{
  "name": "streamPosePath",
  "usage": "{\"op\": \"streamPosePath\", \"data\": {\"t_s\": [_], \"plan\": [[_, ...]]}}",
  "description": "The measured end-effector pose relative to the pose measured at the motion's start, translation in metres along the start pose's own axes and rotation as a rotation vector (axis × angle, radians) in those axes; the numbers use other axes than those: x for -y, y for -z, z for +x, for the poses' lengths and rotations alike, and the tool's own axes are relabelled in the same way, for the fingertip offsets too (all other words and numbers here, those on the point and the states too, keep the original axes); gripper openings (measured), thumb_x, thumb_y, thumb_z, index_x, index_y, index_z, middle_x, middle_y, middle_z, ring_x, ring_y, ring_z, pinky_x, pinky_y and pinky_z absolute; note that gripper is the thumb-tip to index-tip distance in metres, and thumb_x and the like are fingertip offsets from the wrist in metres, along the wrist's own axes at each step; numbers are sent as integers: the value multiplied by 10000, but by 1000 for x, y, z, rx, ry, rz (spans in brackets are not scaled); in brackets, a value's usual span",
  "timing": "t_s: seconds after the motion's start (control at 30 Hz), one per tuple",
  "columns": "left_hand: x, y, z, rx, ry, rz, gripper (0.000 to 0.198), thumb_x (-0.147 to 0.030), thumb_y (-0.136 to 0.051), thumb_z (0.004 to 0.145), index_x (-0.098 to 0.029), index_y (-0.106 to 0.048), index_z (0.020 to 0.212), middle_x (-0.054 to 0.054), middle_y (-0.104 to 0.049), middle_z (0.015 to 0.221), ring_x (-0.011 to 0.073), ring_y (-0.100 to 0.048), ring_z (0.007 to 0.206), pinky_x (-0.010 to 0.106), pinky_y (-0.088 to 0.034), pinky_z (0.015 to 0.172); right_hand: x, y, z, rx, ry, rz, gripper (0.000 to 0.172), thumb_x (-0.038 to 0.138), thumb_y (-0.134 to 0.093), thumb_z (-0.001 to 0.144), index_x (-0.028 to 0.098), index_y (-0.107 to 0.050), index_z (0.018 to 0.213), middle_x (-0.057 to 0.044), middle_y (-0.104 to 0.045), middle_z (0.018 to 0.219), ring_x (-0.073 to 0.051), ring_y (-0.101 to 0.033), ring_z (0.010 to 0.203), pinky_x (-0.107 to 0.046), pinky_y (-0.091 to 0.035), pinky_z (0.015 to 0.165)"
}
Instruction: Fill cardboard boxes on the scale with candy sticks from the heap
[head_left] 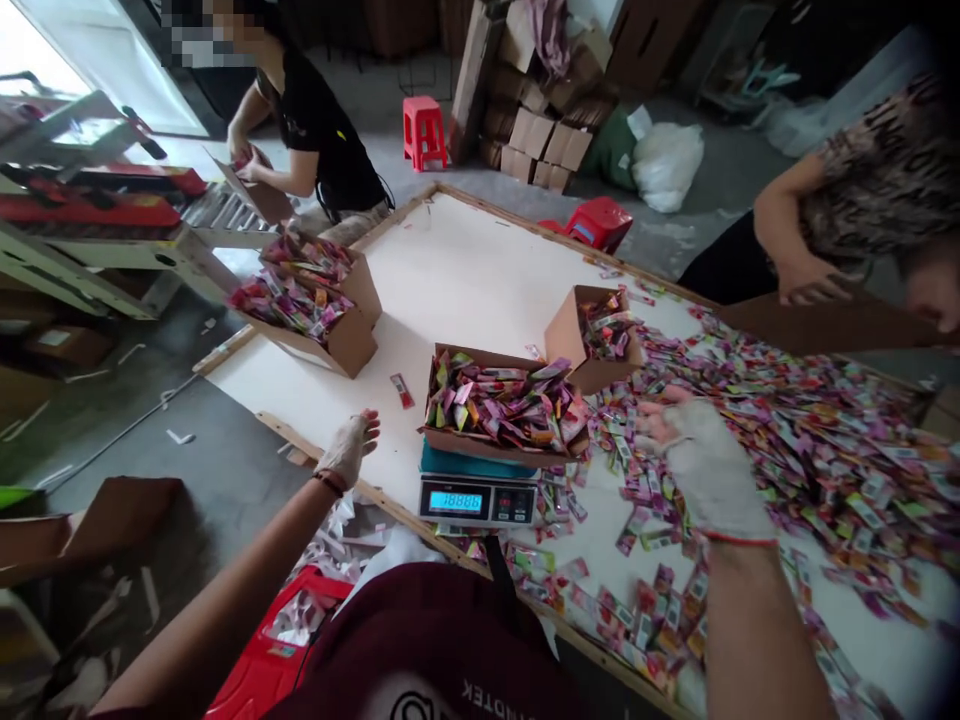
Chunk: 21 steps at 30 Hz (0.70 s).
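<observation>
A cardboard box (480, 444) heaped with small colourful wrapped packets (510, 400) rests on a digital scale (480, 502) with a lit blue display. My left hand (346, 452), in a pale fingerless glove, hovers at the table's near edge, left of the scale; its fingers are extended and it holds nothing. To the right of the box is my right hand (709, 468), gloved the same way, over the loose packets (810, 440). Its fingers are stretched toward the box, apart from it, with nothing visible in them.
A smaller filled box (564, 330) stands behind the scale, and two more filled boxes (352, 340) stand at the table's left. One packet (402, 391) lies alone on the white table (450, 260). Co-workers (322, 130) handle cardboard at left and right. Red stools (424, 130) stand beyond.
</observation>
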<state>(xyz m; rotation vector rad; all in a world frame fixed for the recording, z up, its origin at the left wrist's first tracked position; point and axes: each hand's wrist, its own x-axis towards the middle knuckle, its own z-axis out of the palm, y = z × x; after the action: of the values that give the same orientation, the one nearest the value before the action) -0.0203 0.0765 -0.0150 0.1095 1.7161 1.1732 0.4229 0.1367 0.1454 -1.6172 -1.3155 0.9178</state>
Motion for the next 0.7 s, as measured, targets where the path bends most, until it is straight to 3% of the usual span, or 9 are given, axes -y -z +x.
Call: {"op": "streamPosePath", "data": {"t_s": [0.13, 0.3, 0.4, 0.5, 0.6, 0.7], "plan": [[47, 40, -16, -110, 137, 4, 257, -374, -542, 918, -146, -650, 969, 57, -658, 892, 146, -600, 734, 285, -461, 728, 27, 12, -19, -29, 1, 10, 525, 438, -814, 777, 256, -646, 1240, -72, -699, 1050, -174, -688, 792, -269, -573, 612], [96, 47, -36, -104, 262, 0, 243, -362, -654, 826, -145, -662, 936, 88, -692, 881, 174, -633, 712, 300, -475, 689, 52, -18, -32, 148, 72, -38, 518, 414, -798, 822, 283, -614, 1289, -47, -662, 1136, -113, -640, 741, -224, -553, 601], [103, 40, -36, -53, 267, -28, 264, -355, -690, 803, -137, -689, 952, 98, -715, 903, 172, -648, 725, 292, -489, 699, 72, -47, -36, 245, 127, -2, 525, 386, -791, 834, 274, -595, 1308, -43, -641, 1176, -131, -681, 910, -237, -596, 754], [96, 41, -34, -27, 251, -52, 263, -346, -673, 829, -132, -699, 978, 99, -722, 916, 164, -654, 732, 285, -503, 711, 85, -66, -36, 291, 151, -20, 553, 378, -798, 820, 267, -592, 1320, -41, -625, 1186, -141, -678, 958, -249, -603, 785], [90, 54, -36, -33, 231, -61, 255, -334, -656, 852, -138, -696, 1009, 92, -727, 940, 158, -667, 759, 274, -514, 731, 62, -63, -35, 154, 197, -50, 481, 385, -755, 848, 235, -589, 1273, -44, -649, 1133, -138, -667, 901, -258, -582, 769], [92, 71, -42, -79, 240, -34, 221, -299, -619, 869, -140, -685, 1009, 82, -715, 909, 157, -660, 735, 271, -508, 704, -6, -45, -41, -77, 119, -220, 304, 390, -668, 883, 191, -609, 1104, -35, -669, 921, -166, -643, 787, -304, -555, 731]]}}
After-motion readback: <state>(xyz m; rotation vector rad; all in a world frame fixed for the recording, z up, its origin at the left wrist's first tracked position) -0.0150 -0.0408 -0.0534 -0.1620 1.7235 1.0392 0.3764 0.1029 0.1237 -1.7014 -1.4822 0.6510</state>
